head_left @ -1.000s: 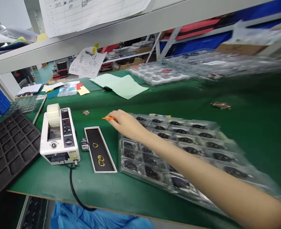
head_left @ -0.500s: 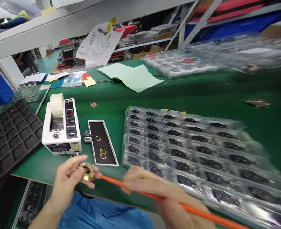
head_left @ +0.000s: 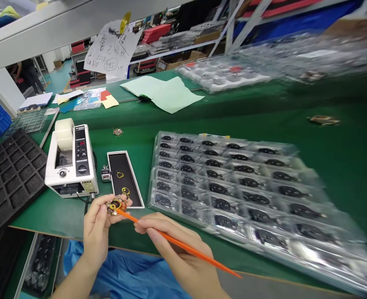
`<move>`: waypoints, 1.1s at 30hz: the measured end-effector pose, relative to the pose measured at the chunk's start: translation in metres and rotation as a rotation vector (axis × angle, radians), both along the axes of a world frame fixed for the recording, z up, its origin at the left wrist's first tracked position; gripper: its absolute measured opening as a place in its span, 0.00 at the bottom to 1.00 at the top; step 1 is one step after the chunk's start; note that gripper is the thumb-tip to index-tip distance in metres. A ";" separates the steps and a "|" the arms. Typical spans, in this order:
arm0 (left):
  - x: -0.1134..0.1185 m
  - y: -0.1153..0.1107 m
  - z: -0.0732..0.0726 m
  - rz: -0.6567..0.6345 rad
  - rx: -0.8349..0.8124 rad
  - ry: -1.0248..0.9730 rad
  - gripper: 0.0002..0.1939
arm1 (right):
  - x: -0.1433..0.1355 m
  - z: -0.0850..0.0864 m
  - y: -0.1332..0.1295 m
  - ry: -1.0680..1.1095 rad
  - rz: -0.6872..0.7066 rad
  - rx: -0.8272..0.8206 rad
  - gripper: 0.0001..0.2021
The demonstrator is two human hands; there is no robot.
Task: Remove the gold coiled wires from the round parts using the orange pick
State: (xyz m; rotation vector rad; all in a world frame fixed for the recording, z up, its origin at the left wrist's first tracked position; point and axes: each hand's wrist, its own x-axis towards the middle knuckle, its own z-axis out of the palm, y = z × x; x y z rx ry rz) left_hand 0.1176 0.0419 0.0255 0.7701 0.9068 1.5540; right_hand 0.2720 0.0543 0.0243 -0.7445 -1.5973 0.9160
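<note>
Low in the frame, the left hand (head_left: 96, 226) pinched a small round part (head_left: 117, 204) (steadied for probing); the right hand (head_left: 183, 259) gripped an orange stick (head_left: 177, 244), tip touching it.

Both hands, the left (head_left: 96, 232) and the right (head_left: 183, 259), are bare, without gloves, rings or visible sleeves.

Handwritten sheet of paper (head_left: 112, 50) hanging from the shelf at about 11 o'clock: a circled "995" reads clearly; a line above it looks like "2258"; the other scribbles cannot be made out. Tape dispenser (head_left: 71, 162) at 9 o'clock: red digits on its small display, too small to read. Printed labels on its control panel also illegible. Nothing else readable.
</note>
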 end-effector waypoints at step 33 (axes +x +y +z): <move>0.003 0.005 -0.006 0.048 -0.209 -0.045 0.19 | -0.018 -0.022 0.015 -0.241 -0.069 0.532 0.21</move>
